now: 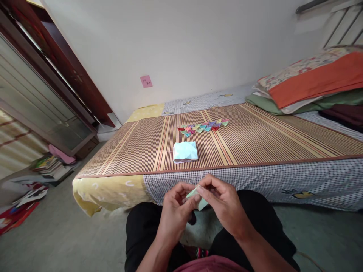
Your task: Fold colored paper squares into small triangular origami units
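Origami paper, lt. green, is pinched in thumb/fingers of my L hand and R hand; via remote I judge mid-fold, next move needing firm crease.

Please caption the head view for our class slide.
Left hand and right hand hold green paper near stacked sheets and colourful folded papers.

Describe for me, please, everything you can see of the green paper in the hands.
The pale green paper looks thin and folded, with a narrow, pointed upper part and a flap below. The left hand and right hand hold it tilted, nearer the camera than the striped mat, and cover much of it, hiding its full shape.
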Motion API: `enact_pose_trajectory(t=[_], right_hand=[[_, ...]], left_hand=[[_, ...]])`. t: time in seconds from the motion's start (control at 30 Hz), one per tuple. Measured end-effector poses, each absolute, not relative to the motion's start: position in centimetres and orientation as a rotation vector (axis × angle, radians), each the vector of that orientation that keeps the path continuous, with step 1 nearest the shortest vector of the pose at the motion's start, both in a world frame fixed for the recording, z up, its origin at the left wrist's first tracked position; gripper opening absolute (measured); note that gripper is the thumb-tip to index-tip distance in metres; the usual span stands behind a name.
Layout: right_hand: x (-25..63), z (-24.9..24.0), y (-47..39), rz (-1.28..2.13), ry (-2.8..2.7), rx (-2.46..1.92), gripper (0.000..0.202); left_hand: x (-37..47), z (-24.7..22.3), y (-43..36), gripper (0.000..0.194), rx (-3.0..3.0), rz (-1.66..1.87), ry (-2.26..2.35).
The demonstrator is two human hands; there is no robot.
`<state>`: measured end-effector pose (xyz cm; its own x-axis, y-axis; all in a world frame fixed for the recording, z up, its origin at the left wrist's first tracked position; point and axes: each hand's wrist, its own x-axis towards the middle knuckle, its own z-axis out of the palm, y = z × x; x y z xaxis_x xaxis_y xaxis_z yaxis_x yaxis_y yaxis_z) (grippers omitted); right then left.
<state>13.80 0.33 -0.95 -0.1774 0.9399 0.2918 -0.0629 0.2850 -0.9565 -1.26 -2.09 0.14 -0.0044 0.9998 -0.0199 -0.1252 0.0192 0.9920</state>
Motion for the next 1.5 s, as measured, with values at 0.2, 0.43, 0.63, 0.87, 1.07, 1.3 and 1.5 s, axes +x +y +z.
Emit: enact_pose_trajectory(t=[0.2, 0.43, 0.63, 0.87, 1.07, 1.3, 1.5], right_hand=[[14.0, -1.0, 0.6, 1.388, -1.347, -0.811, 0.024], [14.2, -0.9, 1.0, 1.309, -1.495, -0.789, 0.023], [14.8, -1.1, 1.1, 1.287, -1.493, -0.882, 0.026], [13.9, -1.1, 0.5, 1.184, -1.561, -0.944, 0.025], [14.2, -1.4, 0.5, 1.142, -1.598, -0.928, 0.026], [14.1, -1.1, 0.4, 1.143, -1.53, -0.92, 0.027], [13.9, -1.0, 0.3, 1.031, -1.569, -0.954, 0.027]], left_hand=[[-1.7, 0.0, -2.4, 0.039, 1.057, 1.164, 1.115], [-2.0, -0.2, -2.2, 0.038, 1.056, 1.214, 1.146], [-2.3, -1.0, -2.3, 0.03, 1.014, 1.405, 1.233], [-1.8, -1.5, -2.5, 0.026, 0.967, 1.482, 1.179], [-2.0, -1.5, -2.3, 0.024, 0.968, 1.449, 1.175], [-2.0, -1.5, -2.2, 0.024, 0.902, 1.449, 1.156], [-1.3, -1.3, -2.9, 0.029, 0.902, 1.465, 1.159]])
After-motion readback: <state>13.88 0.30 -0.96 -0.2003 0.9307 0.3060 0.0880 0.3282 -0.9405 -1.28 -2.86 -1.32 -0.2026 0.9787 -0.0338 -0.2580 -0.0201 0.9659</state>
